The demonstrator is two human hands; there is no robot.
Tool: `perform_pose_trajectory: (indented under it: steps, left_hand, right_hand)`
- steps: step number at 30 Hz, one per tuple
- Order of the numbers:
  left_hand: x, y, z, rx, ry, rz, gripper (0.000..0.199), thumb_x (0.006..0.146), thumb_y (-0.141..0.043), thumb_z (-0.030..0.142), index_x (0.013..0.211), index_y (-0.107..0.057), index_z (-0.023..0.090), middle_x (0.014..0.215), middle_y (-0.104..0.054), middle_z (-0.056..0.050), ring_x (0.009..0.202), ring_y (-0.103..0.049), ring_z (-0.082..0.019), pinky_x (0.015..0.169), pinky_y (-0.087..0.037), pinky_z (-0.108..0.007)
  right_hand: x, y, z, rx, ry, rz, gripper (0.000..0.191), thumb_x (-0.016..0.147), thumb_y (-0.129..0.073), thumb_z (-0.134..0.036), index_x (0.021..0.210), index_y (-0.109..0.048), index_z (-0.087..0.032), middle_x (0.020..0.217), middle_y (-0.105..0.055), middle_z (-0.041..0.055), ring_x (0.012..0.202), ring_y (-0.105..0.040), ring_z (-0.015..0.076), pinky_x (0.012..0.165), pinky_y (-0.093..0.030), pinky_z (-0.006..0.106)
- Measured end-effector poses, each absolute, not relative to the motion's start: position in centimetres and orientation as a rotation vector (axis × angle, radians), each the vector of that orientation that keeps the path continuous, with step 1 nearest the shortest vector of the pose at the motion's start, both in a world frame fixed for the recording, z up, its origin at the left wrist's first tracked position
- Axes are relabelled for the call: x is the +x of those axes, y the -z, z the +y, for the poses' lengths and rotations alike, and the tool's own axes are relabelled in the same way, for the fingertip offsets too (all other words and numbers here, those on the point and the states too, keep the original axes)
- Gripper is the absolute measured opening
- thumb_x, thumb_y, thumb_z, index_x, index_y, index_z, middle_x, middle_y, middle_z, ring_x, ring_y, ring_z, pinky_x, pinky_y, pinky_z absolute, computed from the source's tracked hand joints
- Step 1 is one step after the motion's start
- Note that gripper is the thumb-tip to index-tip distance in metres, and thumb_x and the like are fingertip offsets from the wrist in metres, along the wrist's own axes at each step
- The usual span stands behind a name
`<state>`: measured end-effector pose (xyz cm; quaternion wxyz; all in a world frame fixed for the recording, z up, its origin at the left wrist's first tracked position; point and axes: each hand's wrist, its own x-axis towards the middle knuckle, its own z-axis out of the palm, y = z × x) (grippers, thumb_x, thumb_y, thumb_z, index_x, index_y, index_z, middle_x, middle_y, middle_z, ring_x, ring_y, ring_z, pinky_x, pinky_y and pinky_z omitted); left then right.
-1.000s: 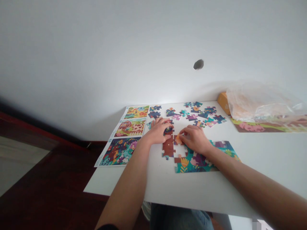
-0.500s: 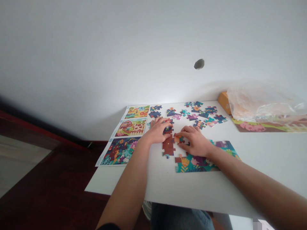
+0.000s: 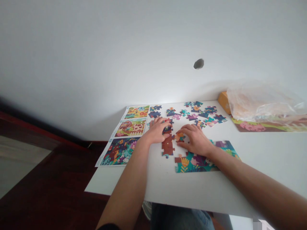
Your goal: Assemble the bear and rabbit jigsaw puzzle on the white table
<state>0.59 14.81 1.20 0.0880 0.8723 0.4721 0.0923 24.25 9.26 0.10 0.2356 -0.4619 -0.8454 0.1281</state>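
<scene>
My left hand (image 3: 158, 131) rests with curved fingers on a joined strip of brown and dark jigsaw puzzle pieces (image 3: 168, 146), gripping its upper part between thumb and fingers. Just right of the strip, my right hand (image 3: 195, 139) has thumb and fingers around an orange and teal puzzle piece (image 3: 180, 137). A narrow gap seems to lie between that piece and the strip. Below my right hand is a joined puzzle section (image 3: 199, 164) in teal and purple with a yellow flower; hand and forearm cover part of it.
Several loose puzzle pieces (image 3: 192, 117) lie toward the wall. On the left is a sheet with three printed pictures (image 3: 130, 127). At the back right, a clear plastic bag (image 3: 261, 102) covers part of an orange box (image 3: 224, 101) and a farm-coloured picture (image 3: 254, 126). The white table (image 3: 158, 185) meets the wall.
My right fingers have drawn slightly right and up, leaving more of the orange piece visible. The brown strip under my left hand has shifted slightly left.
</scene>
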Motion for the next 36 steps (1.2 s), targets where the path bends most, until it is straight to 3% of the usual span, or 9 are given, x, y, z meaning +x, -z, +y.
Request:
perform_pose_trajectory:
  steps: [10,17,36]
  left_hand:
    - [0.7,-1.38,14.69,2.596,-0.275,1.403,0.041,0.077,-0.069,0.028,0.117,-0.062,0.029,0.146,-0.045,-0.005,0.137,-0.032,-0.034,0.113,-0.03,-0.054]
    - [0.64,-1.09,14.83,2.593,-0.285,1.402,0.043,0.076,-0.07,0.03,0.119,-0.062,0.03,0.146,-0.045,-0.004,0.137,-0.032,-0.034,0.112,-0.031,-0.054]
    - [0.75,-1.37,14.74,2.569,-0.273,1.402,0.041,0.077,-0.07,0.031,0.118,-0.063,0.029,0.146,-0.044,-0.005,0.137,-0.034,-0.034,0.115,-0.028,-0.053]
  right_hand:
    - [24.27,-0.05,9.3,-1.22,-0.378,-2.334,0.038,0.08,-0.06,-0.023,0.117,-0.066,-0.022,0.115,-0.066,0.008,0.102,-0.055,0.027,0.094,-0.038,0.041]
    - [24.25,-0.23,9.12,-1.155,-0.403,-2.366,0.029,0.082,-0.059,-0.023,0.106,-0.073,-0.027,0.113,-0.066,0.0057,0.1,-0.054,0.0251,0.094,-0.036,0.042]
    - [24.32,-0.25,9.1,-1.165,-0.383,-2.396,0.033,0.085,-0.058,-0.023,0.111,-0.075,-0.034,0.114,-0.063,0.0057,0.099,-0.051,0.0249,0.092,-0.035,0.043]
